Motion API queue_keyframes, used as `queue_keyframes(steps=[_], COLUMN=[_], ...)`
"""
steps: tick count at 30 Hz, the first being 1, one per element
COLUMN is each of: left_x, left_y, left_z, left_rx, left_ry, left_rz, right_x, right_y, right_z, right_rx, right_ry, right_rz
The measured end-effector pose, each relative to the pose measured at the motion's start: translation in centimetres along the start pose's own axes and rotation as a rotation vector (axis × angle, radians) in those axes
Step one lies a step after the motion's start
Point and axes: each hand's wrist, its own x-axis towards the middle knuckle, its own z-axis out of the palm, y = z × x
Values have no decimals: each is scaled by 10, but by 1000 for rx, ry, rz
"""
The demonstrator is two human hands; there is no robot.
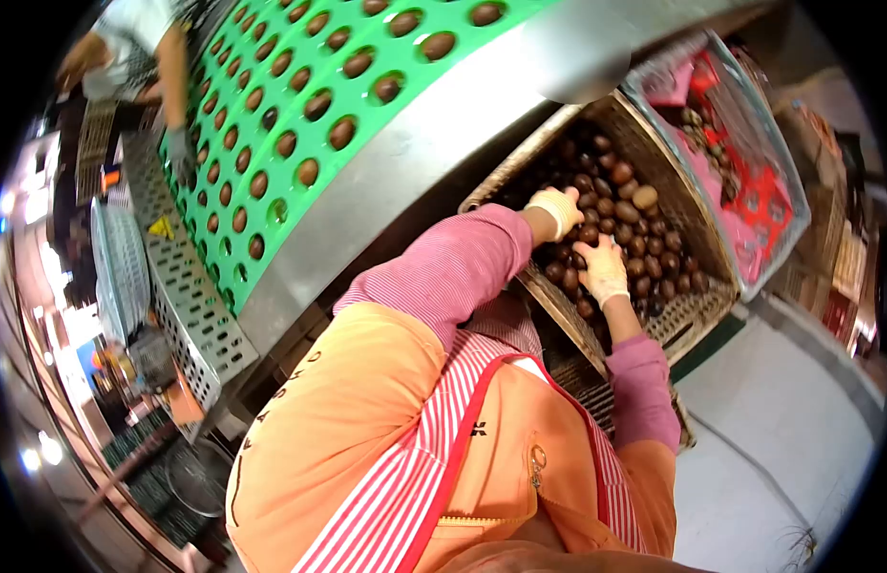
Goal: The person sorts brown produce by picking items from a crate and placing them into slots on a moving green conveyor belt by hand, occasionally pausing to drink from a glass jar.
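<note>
A worn, slatted basket (687, 329) holds many dark brown, egg-like round items (636, 246), with one paler item (645, 197) among them. Thin, pale gloves cover both hands inside it. My left hand (556, 210) is near the basket's left side, its fingers curled round dark items. Just below and to the right, my right hand (604, 271) has its fingers and thumb bent round a dark item. The fingertips are partly hidden among the pile, and the hands are close together but apart.
A green tray surface (300, 95) with brown items in rows of holes lies upper left, beside a metal ledge (367, 205). Another person's gloved hand (181, 158) is at its far edge. A grey crate (802, 205) with red and pink material stands right of the basket.
</note>
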Motion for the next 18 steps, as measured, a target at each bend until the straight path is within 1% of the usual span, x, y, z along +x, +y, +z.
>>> queue_keyframes(steps=[1, 3, 4, 5, 7, 9, 10, 11, 12, 13, 14, 15, 17, 18], left_x=[-8, -26, -33, -53, -129, -189, -223, -259, -302, -327, -355, -378, -402, -405], left_y=[0, 0, -10, -15, -24, -54, -79, -102, -103, -141, -156, -169, -210, -221], left_z=[-7, -20, -20, -35, -69, -74, -70, -65, -61, -34, -16, 1, 38, 47], left_rx=[-60, -403, -627, -853, -1367, -1618, -1703, -1786, -1960, -2013, -2076, -2136, -2039, -1974], left_ry=[-24, 71, 177, 212, 268, 411, 452, 488, 788, 832, 971, 1108, 1230, 1193], left_rz=[-7, -3, 94, 227, 366, 474, 487, 502, 372, 431, 339, 239, 94, -53], right_x=[1, 7, 12, 13, 16, 13, 18, 12, 8, 3, -5, -20, -22, -22], right_y=[-1, 0, 10, 12, 4, 2, 16, 14, 12, 8, 1, -22, -30, -40], right_z=[-2, 3, 16, 16, 3, 1, 10, 4, -2, -9, -20, -39, -44, -50], right_rx=[-43, -125, -52, 22, -82, -13, 159, 314, 648, 984, 1197, 1440, 1822, 2067], right_ry=[-35, -35, 6, 10, -66, -33, 13, 82, 92, 100, 139, 222, 283, 266], right_rz=[-9, 13, 41, 51, 54, 39, 13, -19, 36, 94, 87, 146, 65, 131])
